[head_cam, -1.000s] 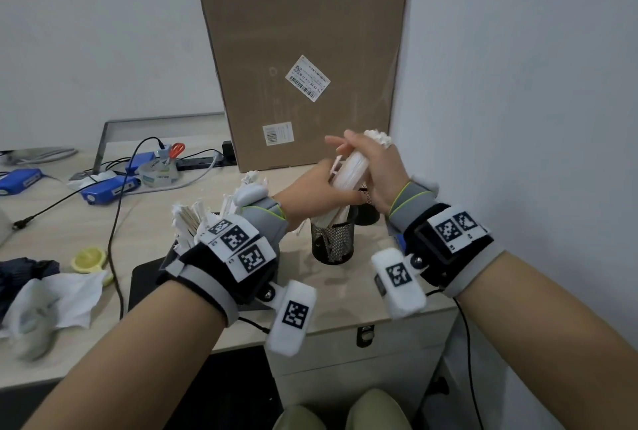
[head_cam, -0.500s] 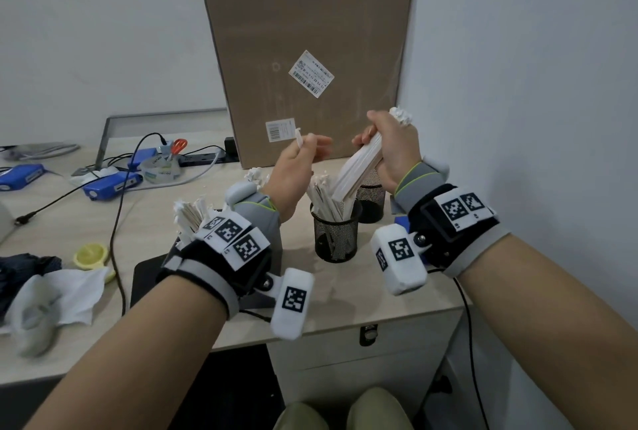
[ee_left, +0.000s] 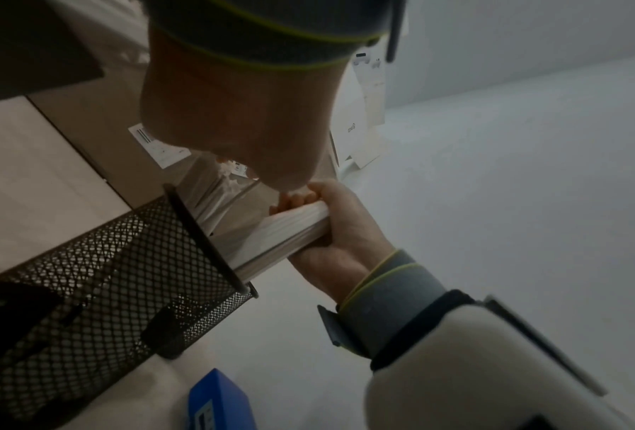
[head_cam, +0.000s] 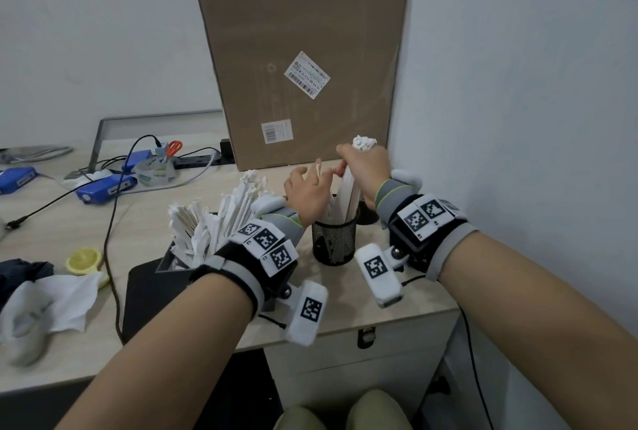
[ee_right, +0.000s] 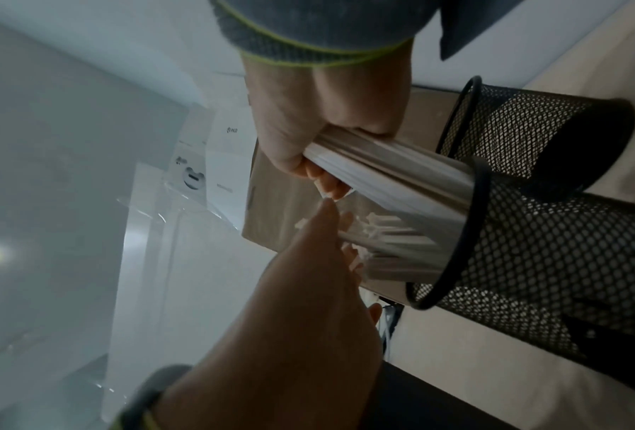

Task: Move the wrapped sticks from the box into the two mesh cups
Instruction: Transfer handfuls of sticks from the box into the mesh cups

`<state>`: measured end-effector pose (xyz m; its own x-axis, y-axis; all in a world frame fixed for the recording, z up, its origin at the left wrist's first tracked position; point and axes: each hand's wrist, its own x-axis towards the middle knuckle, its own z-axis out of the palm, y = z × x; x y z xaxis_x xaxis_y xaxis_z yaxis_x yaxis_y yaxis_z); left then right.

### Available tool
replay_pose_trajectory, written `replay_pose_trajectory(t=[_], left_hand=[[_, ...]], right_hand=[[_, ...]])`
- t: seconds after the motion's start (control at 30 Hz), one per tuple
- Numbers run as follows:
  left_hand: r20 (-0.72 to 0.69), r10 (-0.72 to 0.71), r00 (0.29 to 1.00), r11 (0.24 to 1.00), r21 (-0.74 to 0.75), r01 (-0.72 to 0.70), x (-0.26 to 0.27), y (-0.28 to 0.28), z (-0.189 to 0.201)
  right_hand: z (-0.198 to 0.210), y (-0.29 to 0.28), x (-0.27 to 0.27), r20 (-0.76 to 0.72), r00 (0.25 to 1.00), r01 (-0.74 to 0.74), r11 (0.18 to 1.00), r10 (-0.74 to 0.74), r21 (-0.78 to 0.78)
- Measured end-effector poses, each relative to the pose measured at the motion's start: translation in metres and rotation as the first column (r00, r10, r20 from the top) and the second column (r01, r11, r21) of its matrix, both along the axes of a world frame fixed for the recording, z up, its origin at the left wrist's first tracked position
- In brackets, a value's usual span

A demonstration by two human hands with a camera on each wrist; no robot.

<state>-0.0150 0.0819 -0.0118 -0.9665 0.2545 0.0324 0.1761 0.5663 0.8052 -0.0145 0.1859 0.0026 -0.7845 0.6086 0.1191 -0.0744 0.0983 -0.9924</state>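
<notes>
My right hand (head_cam: 362, 167) grips a bundle of white wrapped sticks (head_cam: 348, 188) whose lower ends stand in the near black mesh cup (head_cam: 334, 243). The right wrist view shows the same hand (ee_right: 326, 110), bundle (ee_right: 389, 168) and cup (ee_right: 547, 247). My left hand (head_cam: 305, 188) is just left of the bundle and pinches a single stick (head_cam: 318, 167) that points up. A second mesh cup (head_cam: 366, 217) stands behind, mostly hidden by my right wrist. The dark box (head_cam: 165, 262) at the left holds several more wrapped sticks (head_cam: 224, 215).
A tall cardboard carton (head_cam: 300, 60) stands right behind the cups, and a white wall (head_cam: 518, 119) closes the right side. Blue devices (head_cam: 103, 188), a tape roll (head_cam: 155, 172) and cables lie at the back left. A white cloth (head_cam: 51, 302) lies near the desk's front edge.
Both hands came down from in front of the carton. The bundle in my right hand swung upright and its lower ends now stand in the near cup. My left hand moved closer to it.
</notes>
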Motion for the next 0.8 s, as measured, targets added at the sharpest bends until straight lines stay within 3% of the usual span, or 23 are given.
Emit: replay_pose_trajectory(t=[0.1,0.33,0.53,0.67,0.8], left_hand=[[0.08,-0.016,0.997,1.0,-0.015,0.017,-0.004,0.001,-0.004],[0.317,-0.062,0.947,0.968,0.249,-0.02,-0.009,0.0,-0.007],[0.215,-0.198,0.956,0.968,0.196,0.156,-0.008,-0.002,-0.01],[0.091,-0.164,0.982,0.981,0.12,0.153,-0.011,-0.004,-0.009],[-0.069,-0.174,0.982,0.968,0.172,0.183,-0.009,-0.006,0.007]], right_hand=[[-0.006,-0.003,-0.002,0.102,0.995,-0.021,0.985,0.003,0.17],[-0.026,-0.005,-0.001,0.233,0.967,-0.179,0.934,0.108,0.309],[-0.04,-0.01,-0.001,0.169,0.975,-0.186,0.952,0.147,0.244],[-0.038,-0.01,0.004,0.081,0.978,-0.207,0.93,0.191,0.303],[-0.03,-0.005,0.006,-0.034,0.973,-0.203,0.924,0.226,0.323]])
